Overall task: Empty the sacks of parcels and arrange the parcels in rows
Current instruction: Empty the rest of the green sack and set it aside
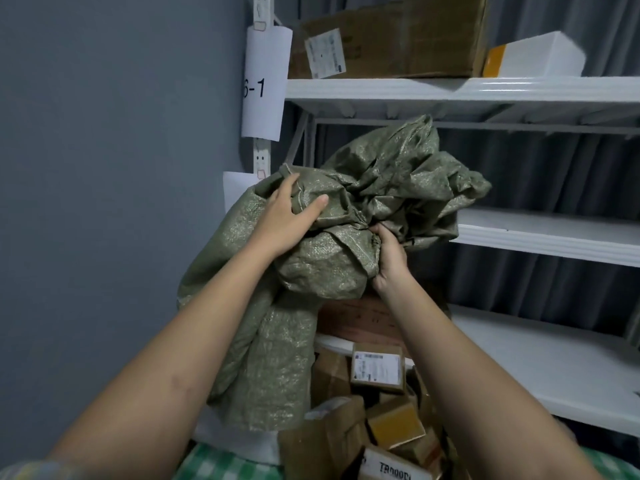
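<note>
1. While both hands lift it, the green woven sack (363,209) hangs crumpled against the white shelf (540,233), apparently emptied.
2. Below it, the parcels (377,403) lie in a loose heap, not yet in rows.
3. Left hand (287,216) curls round a fold of fabric; right hand (391,254) pinches a bunched seam.
4. Next, I judge: set the sack aside, then line up parcels.

I read "6-1", first digit half cut off, on paper sign (264,85) taped to shelf post | "TA000" in bold black, end cropped, on bottom box label (391,467) | other parcel labels (377,366) (325,53): print too small to read
</note>
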